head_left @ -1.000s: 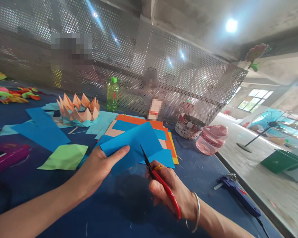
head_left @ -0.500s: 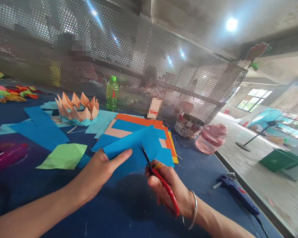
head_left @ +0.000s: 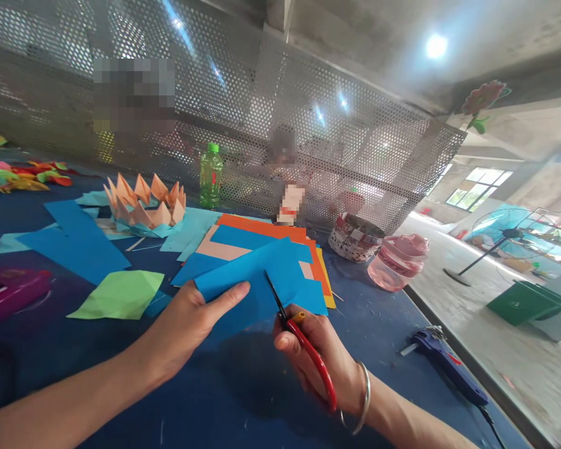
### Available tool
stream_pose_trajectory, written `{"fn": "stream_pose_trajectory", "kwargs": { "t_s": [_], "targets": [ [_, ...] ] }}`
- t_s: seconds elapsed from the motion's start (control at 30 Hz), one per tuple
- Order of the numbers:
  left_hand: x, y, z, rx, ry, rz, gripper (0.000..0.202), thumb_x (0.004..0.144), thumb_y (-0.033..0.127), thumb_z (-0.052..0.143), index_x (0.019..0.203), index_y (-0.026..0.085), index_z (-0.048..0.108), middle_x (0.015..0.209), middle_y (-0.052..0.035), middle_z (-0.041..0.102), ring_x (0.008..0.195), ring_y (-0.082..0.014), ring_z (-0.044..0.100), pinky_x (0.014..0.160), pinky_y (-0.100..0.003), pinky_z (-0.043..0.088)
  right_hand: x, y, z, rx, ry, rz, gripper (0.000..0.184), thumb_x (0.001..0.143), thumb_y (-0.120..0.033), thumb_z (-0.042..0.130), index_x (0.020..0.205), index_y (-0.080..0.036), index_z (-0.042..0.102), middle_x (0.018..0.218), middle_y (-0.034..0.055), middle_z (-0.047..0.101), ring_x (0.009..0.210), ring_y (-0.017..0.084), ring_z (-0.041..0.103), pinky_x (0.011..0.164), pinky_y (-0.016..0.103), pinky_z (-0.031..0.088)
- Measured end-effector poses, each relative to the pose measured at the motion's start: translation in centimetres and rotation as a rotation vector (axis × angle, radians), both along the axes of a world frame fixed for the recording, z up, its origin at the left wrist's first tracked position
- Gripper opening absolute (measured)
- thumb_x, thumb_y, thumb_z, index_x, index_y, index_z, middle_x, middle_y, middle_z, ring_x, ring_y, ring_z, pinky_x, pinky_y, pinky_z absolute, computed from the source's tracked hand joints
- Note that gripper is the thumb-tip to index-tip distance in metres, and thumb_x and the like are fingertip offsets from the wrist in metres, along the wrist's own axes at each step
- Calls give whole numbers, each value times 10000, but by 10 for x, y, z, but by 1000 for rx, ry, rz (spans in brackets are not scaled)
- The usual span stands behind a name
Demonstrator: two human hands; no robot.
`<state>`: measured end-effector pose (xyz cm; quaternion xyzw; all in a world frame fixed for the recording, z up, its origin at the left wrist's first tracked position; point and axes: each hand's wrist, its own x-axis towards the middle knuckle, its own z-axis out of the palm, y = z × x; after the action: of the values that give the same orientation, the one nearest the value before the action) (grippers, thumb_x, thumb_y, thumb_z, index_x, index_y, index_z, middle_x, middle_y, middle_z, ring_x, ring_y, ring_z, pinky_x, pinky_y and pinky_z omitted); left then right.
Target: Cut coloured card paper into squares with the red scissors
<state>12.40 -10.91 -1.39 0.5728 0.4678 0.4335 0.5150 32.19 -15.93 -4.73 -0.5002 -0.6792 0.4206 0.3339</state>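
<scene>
Blue paper (head_left: pixel 250 267), pinched in left hand (head_left: pixel 204 312); red-handled scissors (head_left: pixel 303 341), gripped in right hand (head_left: pixel 333 349)

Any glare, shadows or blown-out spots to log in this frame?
Head view: the lamp is blown out white; head view: bright streaks glare at the perforated screen; head view: a soft shadow darkens the table below the held blue paper.

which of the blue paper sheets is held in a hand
The blue paper sheet gripped in the left hand, with the dark-bladed, red-handled scissors pointing at it; the other blue paper sheets lie unheld.
</scene>
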Motion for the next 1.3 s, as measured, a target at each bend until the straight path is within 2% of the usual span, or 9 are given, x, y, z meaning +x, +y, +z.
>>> {"fn": "stream_pose_trajectory", "kwargs": {
  "t_s": [0.3, 0.53, 0.63, 0.77, 0.83, 0.9, 1.03, 1.2, 1.3],
  "targets": [
    [0, 1, -3, 7, -57, -48, 132, 726, 372, 694, 675, 270, 760, 695, 15, 765, 789, -261, 709, 675, -308, 580, 1, -6, 9, 31, -82, 64, 570, 865, -749, 404, 888, -185, 483, 644, -37, 443, 491, 85, 462, 429, 196, 321],
    [-2, 3, -15, -14, 30, -146, 200, 774, 414, 682, 699, 243, 755, 658, 16, 752, 695, -239, 695, 616, -292, 563, 1, -4, 12, 96, -72, 79, 591, 844, -779, 388, 819, -193, 463, 707, 1, 496, 549, 102, 454, 471, 221, 342],
    [0, 0, -15, -42, -42, -186, 178, 782, 409, 689, 813, 254, 769, 751, 6, 782, 778, -259, 718, 728, -333, 583, 1, -4, 12, 81, -43, 63, 556, 856, -757, 408, 790, -206, 441, 629, -28, 447, 524, 101, 434, 461, 222, 316],
    [2, -2, -11, -38, -54, -183, 133, 763, 381, 713, 725, 269, 773, 618, 13, 755, 824, -283, 725, 834, -375, 572, 0, -6, 10, 79, -29, 47, 550, 853, -760, 410, 768, -217, 411, 589, -52, 397, 487, 92, 412, 443, 223, 283],
    [1, -2, -12, -31, -61, -181, 116, 760, 374, 720, 785, 281, 784, 705, 15, 782, 877, -280, 722, 850, -364, 567, 0, -6, 9, 86, -19, 48, 545, 860, -754, 404, 772, -217, 413, 572, -60, 384, 469, 88, 405, 436, 223, 272],
    [0, -1, -15, -40, -54, -172, 133, 765, 386, 718, 815, 282, 786, 775, 18, 795, 878, -269, 723, 841, -346, 568, 0, -6, 7, 93, -11, 50, 538, 869, -744, 404, 771, -216, 419, 547, -67, 378, 452, 85, 392, 433, 223, 266],
    [-2, 0, -20, -68, -17, -169, 183, 770, 413, 712, 682, 259, 757, 704, 13, 784, 843, -269, 721, 789, -333, 578, 1, -4, 3, 124, -49, 40, 550, 864, -750, 404, 769, -210, 446, 530, -58, 408, 463, 93, 415, 446, 223, 272],
    [-2, 0, -22, -90, -37, -189, 175, 783, 419, 694, 827, 264, 763, 830, 9, 794, 851, -256, 711, 720, -308, 578, 0, -2, -4, 158, -81, -18, 599, 830, -793, 380, 750, -208, 480, 531, -36, 445, 475, 110, 451, 450, 228, 299],
    [-2, -2, -20, -56, -22, -200, 179, 797, 426, 678, 761, 267, 751, 740, 22, 767, 810, -238, 701, 679, -281, 566, -1, 0, -5, 182, -99, -44, 613, 819, -806, 371, 720, -210, 480, 535, -27, 451, 485, 116, 457, 448, 230, 303]
  ]
}}
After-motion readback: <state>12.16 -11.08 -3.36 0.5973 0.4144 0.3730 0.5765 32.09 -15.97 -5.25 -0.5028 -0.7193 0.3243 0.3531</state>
